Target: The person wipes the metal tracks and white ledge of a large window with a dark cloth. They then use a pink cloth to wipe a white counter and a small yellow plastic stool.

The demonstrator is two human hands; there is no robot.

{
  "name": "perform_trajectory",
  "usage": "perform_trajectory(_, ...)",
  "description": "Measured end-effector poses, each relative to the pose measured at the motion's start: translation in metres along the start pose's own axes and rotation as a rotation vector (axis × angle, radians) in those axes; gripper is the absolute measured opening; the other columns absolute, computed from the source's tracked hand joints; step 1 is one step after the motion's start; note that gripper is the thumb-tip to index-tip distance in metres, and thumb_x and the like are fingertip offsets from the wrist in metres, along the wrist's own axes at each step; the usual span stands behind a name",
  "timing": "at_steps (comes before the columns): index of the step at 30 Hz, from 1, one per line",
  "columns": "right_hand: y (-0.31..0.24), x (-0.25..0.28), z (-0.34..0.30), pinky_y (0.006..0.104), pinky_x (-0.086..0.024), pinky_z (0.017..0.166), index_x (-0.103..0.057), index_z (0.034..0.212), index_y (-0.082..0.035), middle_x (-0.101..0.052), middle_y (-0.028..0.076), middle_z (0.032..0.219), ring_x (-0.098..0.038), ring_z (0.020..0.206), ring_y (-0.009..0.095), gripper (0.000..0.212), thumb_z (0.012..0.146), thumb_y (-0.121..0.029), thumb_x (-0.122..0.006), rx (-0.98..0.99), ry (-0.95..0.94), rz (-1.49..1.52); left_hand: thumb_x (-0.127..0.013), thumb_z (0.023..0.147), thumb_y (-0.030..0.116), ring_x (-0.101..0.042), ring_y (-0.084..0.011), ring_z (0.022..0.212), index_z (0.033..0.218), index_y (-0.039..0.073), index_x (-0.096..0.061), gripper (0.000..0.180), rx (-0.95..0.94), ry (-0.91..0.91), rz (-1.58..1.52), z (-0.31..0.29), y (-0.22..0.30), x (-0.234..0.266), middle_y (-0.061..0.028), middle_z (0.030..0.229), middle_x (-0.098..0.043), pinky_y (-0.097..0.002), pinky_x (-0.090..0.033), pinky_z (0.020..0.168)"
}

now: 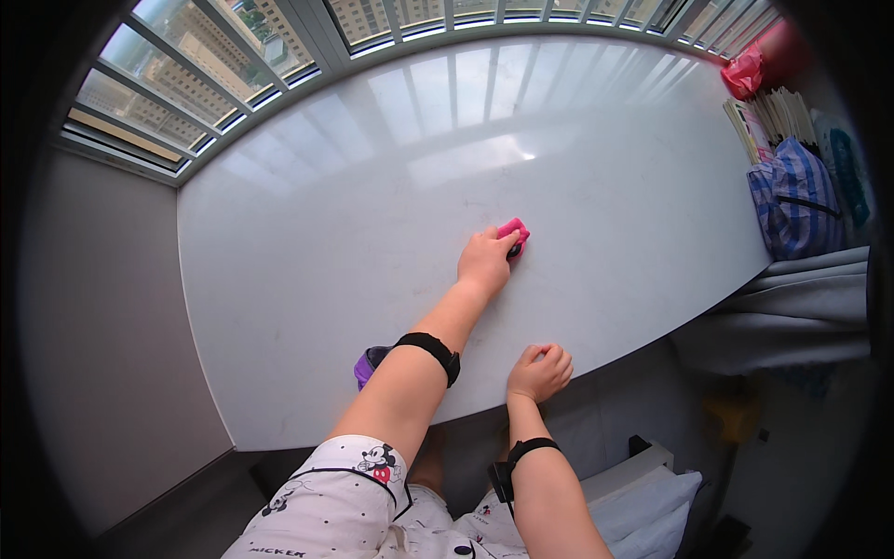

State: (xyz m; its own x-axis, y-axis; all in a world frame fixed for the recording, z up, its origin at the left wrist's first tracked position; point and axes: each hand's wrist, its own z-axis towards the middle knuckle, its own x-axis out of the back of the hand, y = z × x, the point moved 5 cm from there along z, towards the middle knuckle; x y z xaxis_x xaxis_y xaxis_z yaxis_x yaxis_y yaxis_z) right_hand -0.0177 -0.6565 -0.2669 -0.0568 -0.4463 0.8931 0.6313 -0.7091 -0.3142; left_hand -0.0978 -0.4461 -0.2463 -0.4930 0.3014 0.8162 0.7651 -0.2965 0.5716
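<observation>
My left hand (486, 263) reaches out over the middle of the glossy white tabletop (307, 279). Its fingers are closed on a small bright pink thing (512, 227), perhaps a folded cloth, with a dark spot beside the fingertips. The thing rests against the surface, and my hand covers part of it. My right hand (540, 373) lies at the table's near edge with its fingers curled in and nothing showing in them. Partly hidden behind my left forearm, a purple and dark item (369, 366) sits on the table near the front.
Barred windows (326, 42) run along the far edge. At the right stand a blue checked bag (794, 200), a stack of papers or books (782, 116) and a red plastic bag (743, 73). Grey fabric (792, 298) hangs below them. A grey panel (121, 317) borders the left.
</observation>
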Motion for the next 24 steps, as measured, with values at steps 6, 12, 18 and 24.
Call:
perform_trajectory(6,0.014,-0.002,0.003,0.0432,-0.04,0.072,-0.053,0.077,-0.011,-0.053,0.007,0.083,-0.051,0.081,0.03,0.012,0.075,-0.022,-0.058,-0.037,-0.019,0.04,-0.055,0.076,0.0,-0.055,-0.0263,0.096,0.104,0.027,-0.07,0.042,-0.178,-0.25,0.096,-0.066,0.008,-0.006,-0.0046,0.098,-0.058,-0.0364,-0.048,0.083)
perform_trajectory(12,0.024,0.016,0.012,0.042,-0.04,0.072,-0.055,0.074,-0.015,-0.054,0.004,0.082,-0.051,0.079,0.029,0.009,0.077,-0.023,-0.057,-0.068,-0.078,0.213,-0.054,0.079,0.003,-0.057,-0.0359,0.086,0.122,0.016,-0.058,0.046,0.215,0.087,0.121,-0.14,-0.01,-0.004,-0.0163,0.093,-0.055,-0.044,-0.047,0.076)
perform_trajectory(18,0.142,0.019,0.017,0.0256,-0.046,0.068,-0.066,0.091,-0.005,-0.063,0.002,0.078,-0.058,0.073,0.013,0.014,0.088,-0.012,-0.054,-0.392,-0.767,1.269,-0.056,0.081,0.009,-0.058,-0.039,0.092,0.128,0.008,-0.052,0.047,0.427,0.167,0.113,-0.203,0.048,-0.077,-0.0209,0.102,-0.057,-0.0452,-0.047,0.082)
perform_trajectory(24,0.442,0.064,0.018,0.0327,-0.051,0.07,-0.067,0.09,-0.006,-0.068,0.007,0.08,-0.065,0.075,0.019,0.016,0.083,-0.019,-0.062,-0.67,-0.551,0.368,-0.054,0.08,0.009,-0.057,-0.039,0.094,0.132,0.01,-0.05,0.052,0.42,0.172,-0.115,-0.142,0.134,-0.15,-0.0219,0.099,-0.058,-0.0445,-0.045,0.086)
